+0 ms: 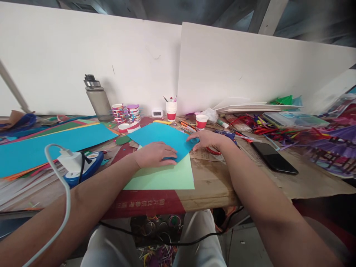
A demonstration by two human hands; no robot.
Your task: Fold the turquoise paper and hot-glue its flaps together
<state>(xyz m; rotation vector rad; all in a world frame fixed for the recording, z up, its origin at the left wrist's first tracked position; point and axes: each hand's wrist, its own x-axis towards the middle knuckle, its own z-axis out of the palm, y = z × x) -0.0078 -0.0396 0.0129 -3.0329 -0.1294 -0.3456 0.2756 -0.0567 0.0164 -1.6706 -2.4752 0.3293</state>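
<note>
A blue paper sheet (160,137) lies turned like a diamond on the table, partly over a light green sheet (164,176). My left hand (155,154) lies on the blue sheet's near corner, fingers curled down and pressing on it. My right hand (208,140) rests flat at the sheet's right corner, fingers stretched out and touching the edge. Red-handled scissors (214,151) lie just under my right hand.
A large blue sheet (41,146) over a stack of coloured paper lies left, with a glue gun (83,167) and white charger cable (59,193). A black phone (274,157) is on the right. A grey bottle (97,98), paper cups (171,110) and craft clutter line the back.
</note>
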